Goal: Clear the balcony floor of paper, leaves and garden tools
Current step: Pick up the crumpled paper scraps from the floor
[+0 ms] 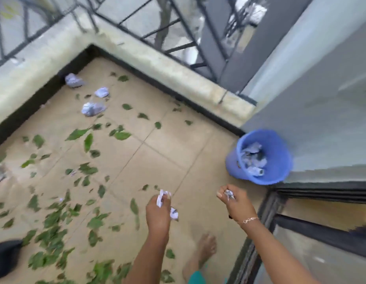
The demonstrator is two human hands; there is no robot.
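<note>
Tan tiled floor strewn with leaves, paper balls.

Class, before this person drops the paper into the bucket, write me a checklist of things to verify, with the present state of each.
1. Left hand holds crumpled paper: ok.
2. Right hand holds a paper scrap: ok.
3. Blue bucket upright, with room above the paper already inside: ok.
4. Either hand over the bucket mouth: not ok, both are short of it.
5. Floor free of paper: not ok, three paper balls lie near the corner.
6. Leaves cleared: not ok.
</note>
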